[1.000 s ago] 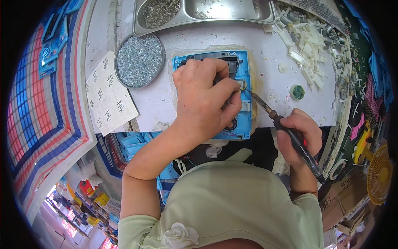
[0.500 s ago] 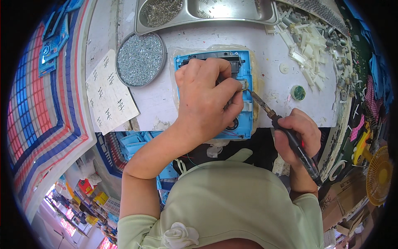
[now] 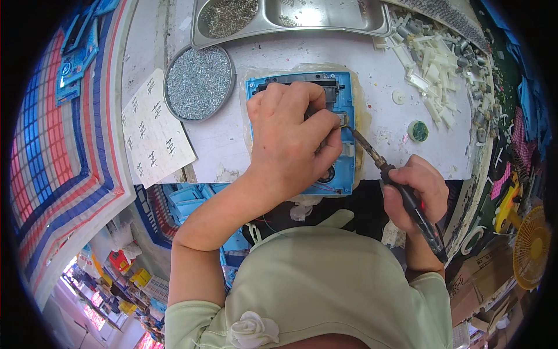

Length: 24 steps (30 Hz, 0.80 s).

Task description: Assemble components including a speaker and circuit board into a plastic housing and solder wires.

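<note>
A light-blue plastic housing [image 3: 345,174] with black parts inside lies on the table in front of me. My left hand [image 3: 293,136] rests over it, fingers curled and thumb pressed toward the index finger. Whatever those fingers pinch is mostly hidden; a dark bit shows between them. In my right hand [image 3: 421,186] is a soldering iron [image 3: 411,200] with a black handle, held like a pen. Its thin tip reaches a small metal part [image 3: 343,120] at the housing's right side, close by my left thumb. Whether tip and part touch is too small to tell.
A round dish of small screws [image 3: 197,84] stands left of the housing, beside a handwritten paper sheet [image 3: 154,131]. Behind is a steel tray [image 3: 319,20] with small metal pieces. White plastic parts [image 3: 430,70] pile up at the right, near a green-topped solder spool [image 3: 417,131].
My right hand and the soldering iron have shifted very slightly to the left, the tip staying at the metal part. My left hand has hardly moved on the housing.
</note>
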{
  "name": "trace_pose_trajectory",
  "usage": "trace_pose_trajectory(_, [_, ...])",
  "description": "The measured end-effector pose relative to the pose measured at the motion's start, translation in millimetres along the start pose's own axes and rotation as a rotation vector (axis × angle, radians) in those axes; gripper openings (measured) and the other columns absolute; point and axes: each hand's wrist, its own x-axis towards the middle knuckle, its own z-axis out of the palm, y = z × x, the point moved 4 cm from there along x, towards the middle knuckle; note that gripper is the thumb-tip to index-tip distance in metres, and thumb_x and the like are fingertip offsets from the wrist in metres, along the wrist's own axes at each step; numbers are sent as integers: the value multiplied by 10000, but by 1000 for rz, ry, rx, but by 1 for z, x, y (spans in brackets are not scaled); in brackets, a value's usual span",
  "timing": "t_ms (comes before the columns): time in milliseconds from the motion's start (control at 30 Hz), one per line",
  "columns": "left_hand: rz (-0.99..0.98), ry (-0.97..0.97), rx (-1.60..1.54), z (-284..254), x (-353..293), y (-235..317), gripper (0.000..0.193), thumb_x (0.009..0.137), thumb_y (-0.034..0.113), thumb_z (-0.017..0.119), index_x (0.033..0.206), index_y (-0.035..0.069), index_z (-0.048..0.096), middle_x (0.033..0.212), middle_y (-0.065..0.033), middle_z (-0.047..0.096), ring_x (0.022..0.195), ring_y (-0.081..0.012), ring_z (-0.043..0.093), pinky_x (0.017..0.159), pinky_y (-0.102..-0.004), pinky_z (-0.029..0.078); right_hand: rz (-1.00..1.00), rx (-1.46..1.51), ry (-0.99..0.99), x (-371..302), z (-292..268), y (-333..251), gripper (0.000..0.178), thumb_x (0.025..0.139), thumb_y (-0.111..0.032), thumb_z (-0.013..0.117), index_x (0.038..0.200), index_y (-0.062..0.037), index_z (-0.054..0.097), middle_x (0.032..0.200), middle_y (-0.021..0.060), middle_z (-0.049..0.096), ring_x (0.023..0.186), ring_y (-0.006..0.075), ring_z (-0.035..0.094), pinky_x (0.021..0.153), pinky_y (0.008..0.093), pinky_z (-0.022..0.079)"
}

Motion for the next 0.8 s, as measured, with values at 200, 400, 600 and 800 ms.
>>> trace_pose_trajectory(200, [1,-4,5,0,-1,-1,233,644,102,805,859,139,725,986,-29,581,898,-242,533,796,-411,335,15,-25,9,-1,-4,1,266,770,-14,775,1010,-2,661,734,87,670,509,182,503,464,303,373])
trace_pose_trajectory(400, [1,-5,15,-1,0,0,226,650,98,807,857,132,723,982,-29,583,904,-241,538,806,-406,344,35,4,62,-3,-9,4,249,773,-8,768,999,7,665,737,90,671,516,168,494,466,295,360])
trace_pose_trajectory(600, [2,-16,18,-3,0,1,216,672,101,816,870,125,732,985,-33,587,902,-240,540,812,-401,351,29,6,76,-3,-10,5,258,763,-3,770,999,6,665,738,92,669,515,171,496,467,294,368])
trace_pose_trajectory(800, [2,7,-11,-4,0,-1,161,711,112,803,851,122,724,978,-30,581,888,-239,544,828,-406,346,39,-14,51,-2,-13,5,279,752,-2,774,1009,-6,665,750,87,673,518,181,511,471,302,381])
